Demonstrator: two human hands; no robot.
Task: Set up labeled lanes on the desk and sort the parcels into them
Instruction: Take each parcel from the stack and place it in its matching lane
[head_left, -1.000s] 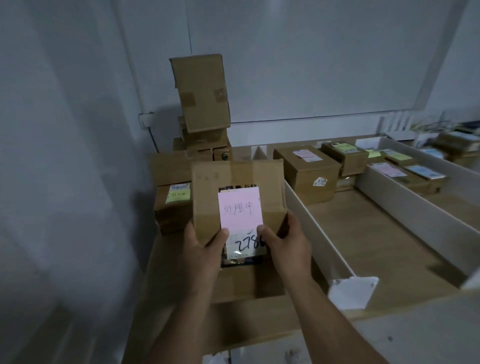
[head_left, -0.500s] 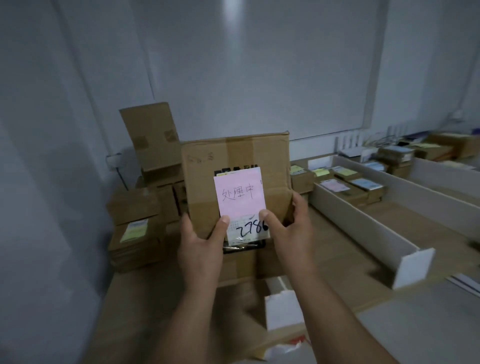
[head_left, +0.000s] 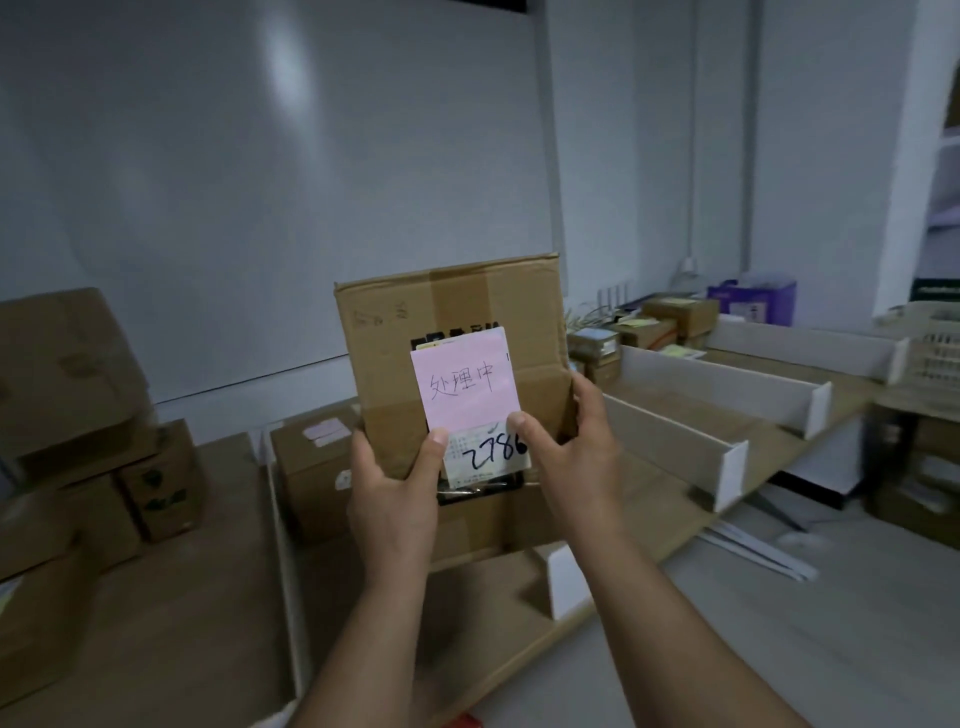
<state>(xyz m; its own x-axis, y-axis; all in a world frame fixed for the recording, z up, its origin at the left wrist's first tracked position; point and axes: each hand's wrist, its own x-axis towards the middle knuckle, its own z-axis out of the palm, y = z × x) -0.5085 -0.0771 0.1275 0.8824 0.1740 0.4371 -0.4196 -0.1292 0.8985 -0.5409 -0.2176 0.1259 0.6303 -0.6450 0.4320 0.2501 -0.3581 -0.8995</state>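
**Parcel with pink note held up over the desk lanes**

A pale wall (head_left: 260, 182) backs a wooden desk (head_left: 182, 623), which white dividers (head_left: 675, 449) split into long lanes running away from the viewer. Brown boxes (head_left: 62, 374) are stacked at the far left. One more box (head_left: 306, 467) sits in the lane just behind the hands, and small boxes with coloured notes (head_left: 649, 322) lie at the far ends of the right-hand lanes. A purple box (head_left: 753, 304) and a pale basket (head_left: 930, 348) stand further right.

In the middle, a tall cardboard parcel (head_left: 447, 322) is held upright over the near part of the desk. Whether its lower edge touches the wood cannot be told. A pink note (head_left: 465, 387) with handwritten characters lies on its front, above a white label (head_left: 488, 457) marked 2786.

The left hand (head_left: 395, 499) grips the parcel's left side, fingers curled behind it and thumb pressed at the note's lower left corner. The right hand (head_left: 576, 457) grips the right side, fingers wrapped round the edge and thumb on the note's lower right corner.
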